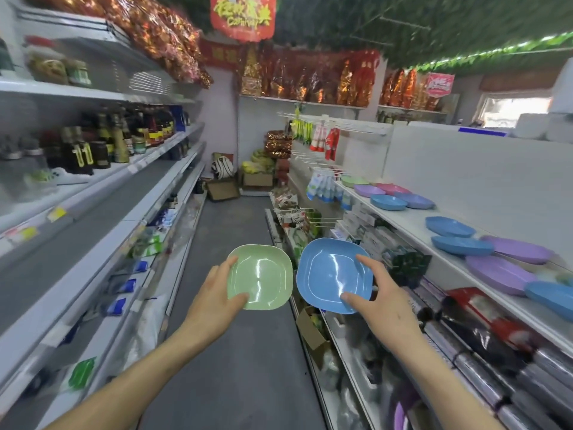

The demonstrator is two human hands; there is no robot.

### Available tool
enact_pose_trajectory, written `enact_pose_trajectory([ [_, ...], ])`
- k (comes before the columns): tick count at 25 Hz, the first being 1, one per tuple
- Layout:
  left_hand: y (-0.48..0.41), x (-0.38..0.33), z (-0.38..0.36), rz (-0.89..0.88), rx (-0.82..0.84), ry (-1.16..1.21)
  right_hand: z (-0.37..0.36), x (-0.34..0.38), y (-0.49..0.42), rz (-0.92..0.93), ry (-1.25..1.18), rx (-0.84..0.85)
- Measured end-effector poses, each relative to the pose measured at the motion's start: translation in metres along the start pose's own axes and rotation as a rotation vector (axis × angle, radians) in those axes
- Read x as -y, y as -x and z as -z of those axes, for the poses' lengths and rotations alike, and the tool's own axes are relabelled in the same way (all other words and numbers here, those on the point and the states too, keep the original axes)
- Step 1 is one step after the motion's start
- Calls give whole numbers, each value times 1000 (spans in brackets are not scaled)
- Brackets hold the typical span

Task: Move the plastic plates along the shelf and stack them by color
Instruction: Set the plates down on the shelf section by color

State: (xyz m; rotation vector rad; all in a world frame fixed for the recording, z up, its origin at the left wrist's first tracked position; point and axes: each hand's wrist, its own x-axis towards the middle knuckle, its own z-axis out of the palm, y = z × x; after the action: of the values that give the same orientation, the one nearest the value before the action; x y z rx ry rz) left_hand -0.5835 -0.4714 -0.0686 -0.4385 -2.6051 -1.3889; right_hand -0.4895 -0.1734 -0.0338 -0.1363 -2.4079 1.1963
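My left hand (217,290) grips a light green plastic plate (263,274) by its near left edge, thumb on the rim. My right hand (376,297) holds a blue plate (328,274) by its right edge. Both plates hang over the aisle floor, side by side and almost touching. On the white shelf (412,218) at my right lie loose plates: blue plates (449,226) and purple plates (499,270) near me, and farther along a green plate (353,180), a pink plate (393,188), a purple one and two more blue ones.
A narrow shop aisle with a grey floor (238,336) runs ahead. Shelves of bottles (124,135) stand at the left. Packaged goods fill the lower right shelves, and cardboard boxes (310,330) sit at their foot. More boxes close the far end.
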Motion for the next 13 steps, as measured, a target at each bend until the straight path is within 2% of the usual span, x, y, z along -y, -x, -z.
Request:
enact_pose_trajectory([
  [13, -197, -8, -45, -21, -91, -69, -9, -69, -205, -3, -50, 30],
])
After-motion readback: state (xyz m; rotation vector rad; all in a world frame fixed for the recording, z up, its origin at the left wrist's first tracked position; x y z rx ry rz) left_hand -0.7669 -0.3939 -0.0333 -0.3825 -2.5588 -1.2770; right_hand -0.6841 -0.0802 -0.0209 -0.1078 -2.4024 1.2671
